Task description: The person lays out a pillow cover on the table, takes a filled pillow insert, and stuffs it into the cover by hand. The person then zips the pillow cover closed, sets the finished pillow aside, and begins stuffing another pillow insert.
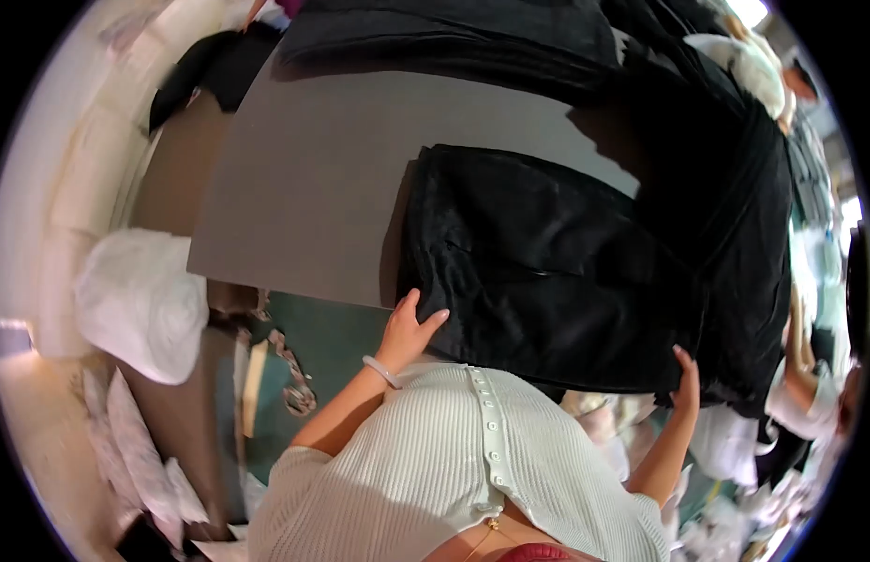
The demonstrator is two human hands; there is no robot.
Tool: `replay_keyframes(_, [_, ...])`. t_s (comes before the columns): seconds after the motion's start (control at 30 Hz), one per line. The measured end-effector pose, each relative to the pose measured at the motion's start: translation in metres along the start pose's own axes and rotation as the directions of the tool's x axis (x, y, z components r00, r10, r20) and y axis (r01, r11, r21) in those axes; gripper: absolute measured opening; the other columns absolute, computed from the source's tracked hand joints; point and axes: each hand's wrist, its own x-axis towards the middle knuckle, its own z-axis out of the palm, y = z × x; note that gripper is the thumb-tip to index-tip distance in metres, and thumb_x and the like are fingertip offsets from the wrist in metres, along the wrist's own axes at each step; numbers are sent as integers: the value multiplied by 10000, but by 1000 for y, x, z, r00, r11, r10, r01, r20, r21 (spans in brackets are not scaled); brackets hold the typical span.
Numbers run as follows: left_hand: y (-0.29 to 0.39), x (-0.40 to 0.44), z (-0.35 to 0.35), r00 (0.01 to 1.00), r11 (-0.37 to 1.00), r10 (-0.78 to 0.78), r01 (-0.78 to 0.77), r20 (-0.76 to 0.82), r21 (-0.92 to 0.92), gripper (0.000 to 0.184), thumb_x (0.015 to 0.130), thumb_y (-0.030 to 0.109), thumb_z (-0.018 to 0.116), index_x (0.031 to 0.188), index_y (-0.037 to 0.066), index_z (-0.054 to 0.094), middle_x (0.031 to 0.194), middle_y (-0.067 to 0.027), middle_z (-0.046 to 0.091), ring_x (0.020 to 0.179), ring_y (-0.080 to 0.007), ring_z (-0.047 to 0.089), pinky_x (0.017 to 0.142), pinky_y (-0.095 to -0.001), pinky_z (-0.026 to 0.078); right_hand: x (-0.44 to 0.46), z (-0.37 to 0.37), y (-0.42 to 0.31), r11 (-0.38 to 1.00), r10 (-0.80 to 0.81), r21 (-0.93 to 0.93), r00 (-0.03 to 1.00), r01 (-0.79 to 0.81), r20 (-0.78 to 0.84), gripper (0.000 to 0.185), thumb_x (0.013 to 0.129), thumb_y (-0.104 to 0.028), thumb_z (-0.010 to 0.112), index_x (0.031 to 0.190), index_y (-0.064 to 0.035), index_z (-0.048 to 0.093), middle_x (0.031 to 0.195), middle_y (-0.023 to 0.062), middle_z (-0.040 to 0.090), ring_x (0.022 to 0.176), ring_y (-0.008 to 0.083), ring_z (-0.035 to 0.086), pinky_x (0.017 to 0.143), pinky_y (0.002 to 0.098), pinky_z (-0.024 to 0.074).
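A black garment [547, 281], folded and looking like trousers, lies creased on the grey table [294, 178], close against my body. At its near left corner is my left hand [408, 330], thumb and forefinger spread apart and touching the cloth. My right hand [685, 379] is at the near right edge of the garment, with a finger stretched up along it; the other fingers are partly hidden. Neither hand visibly pinches the fabric. More black cloth [735, 215] is heaped on the right, touching the garment and running over the table's side.
Folded black garments [444, 42] lie across the table's far end. A white bundle [144, 300] stands off the left edge, near a twisted cloth strip [297, 379]. Other people are at the right, one with a forearm [798, 361] showing, amid white bags [725, 445].
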Motion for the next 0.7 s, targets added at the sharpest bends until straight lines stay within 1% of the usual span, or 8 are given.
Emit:
replay_keyframes(0.07, [-35, 19, 20, 968, 907, -203, 244, 149, -344, 633, 851, 317, 697, 1303, -68, 476, 1287, -242, 552, 1195, -337, 542, 1012, -374, 424, -14, 21, -17, 972, -22, -233, 981, -23, -192, 588, 750, -288, 738, 1250, -35, 559, 1110, 101, 647, 1054, 248, 607, 929, 378, 477])
replay_keyframes(0.17, [36, 55, -45, 957, 882, 107, 34, 270, -469, 545, 847, 247, 702, 1235, -95, 532, 1187, -173, 641, 1097, -234, 605, 984, -331, 446, -1, 48, -75, 937, -209, -285, 978, 200, -3, 644, 715, -295, 735, 1276, -52, 532, 1162, 104, 617, 1084, 260, 580, 975, 376, 413])
replay_keyframes(0.23, [63, 113, -47, 992, 861, 116, -120, -39, -494, 460, 856, 210, 687, 1206, -62, 562, 1127, -160, 658, 1033, -239, 624, 933, -343, 481, 30, 48, -140, 935, -323, -132, 945, 328, 59, 437, 796, -310, 696, 1160, -87, 602, 1060, 63, 650, 1007, 208, 604, 919, 357, 451])
replay_keyframes(0.43, [194, 168, -175, 957, 461, 260, -239, -127, -854, 363, 835, 234, 712, 1073, -23, 616, 1014, -100, 684, 913, -213, 657, 797, -331, 527, 198, -116, -378, 769, -634, 296, 738, 567, 233, 303, 972, -203, 514, 1189, -9, 596, 1119, 123, 670, 982, 203, 660, 863, 337, 555])
replay_keyframes(0.5, [190, 161, -187, 942, 382, 284, -281, -177, -880, 377, 847, 211, 706, 1126, -19, 598, 1070, -107, 673, 943, -205, 655, 834, -324, 523, 135, -108, -392, 701, -712, 321, 651, 637, 263, 297, 962, -199, 546, 1171, 6, 598, 1118, 146, 671, 919, 224, 688, 726, 303, 599])
replay_keyframes(0.6, [178, 122, -170, 966, 464, 209, -237, -155, -854, 440, 869, 161, 678, 1245, -25, 544, 1170, -118, 639, 1033, -210, 634, 902, -330, 505, 63, -55, -336, 776, -601, 262, 799, 575, 28, 321, 943, -125, 532, 1244, -25, 579, 1169, 120, 646, 1098, 226, 614, 966, 406, 494])
replay_keyframes(0.63, [173, 105, -159, 980, 505, 155, -190, -128, -842, 473, 867, 158, 678, 1271, -37, 529, 1192, -119, 631, 1077, -217, 618, 941, -339, 489, 50, -39, -300, 497, -838, -134, 514, 857, 181, 336, 922, -130, 542, 1240, -32, 587, 1157, 103, 646, 1112, 210, 600, 989, 386, 467])
replay_keyframes(0.7, [137, 90, -132, 998, 539, 50, -69, -49, -840, 463, 876, 152, 656, 1280, -35, 528, 1213, -126, 623, 1101, -224, 609, 979, -339, 467, 29, 1, -242, 770, -620, -181, 785, 611, 11, 422, 853, -195, 598, 1239, -25, 581, 1165, 75, 630, 1127, 195, 561, 1005, 346, 400])
